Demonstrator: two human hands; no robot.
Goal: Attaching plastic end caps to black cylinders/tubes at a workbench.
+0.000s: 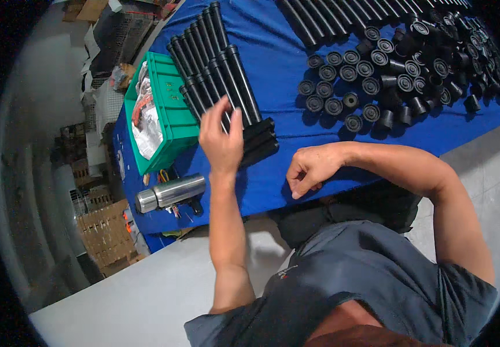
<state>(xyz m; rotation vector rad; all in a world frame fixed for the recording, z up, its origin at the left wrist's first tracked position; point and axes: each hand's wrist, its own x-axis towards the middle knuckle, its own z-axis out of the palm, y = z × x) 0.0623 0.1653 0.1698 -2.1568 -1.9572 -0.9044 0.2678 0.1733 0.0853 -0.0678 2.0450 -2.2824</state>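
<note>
My left hand [222, 136] is over the near end of a stack of black tubes [242, 84], with its thumb and index finger apart. Nothing shows between those fingers; whether they touch a tube I cannot tell. The tubes lie side by side in stepped rows, each with a wider collar at its far end. By the stack's near end, a few more black tubes [260, 141] lie crosswise. Near the table's front edge, my right hand [315, 168] rests on the blue cloth [273, 199], its fingers loosely curled in and no object visible in them.
Many round black caps [371, 85] are spread across the right side, some upright, some tipped. Behind them lies a row of long black tubes [313, 26]. A green crate [172, 104] holding crumpled wrapping stands left of the stack. A steel flask [172, 192] lies before it.
</note>
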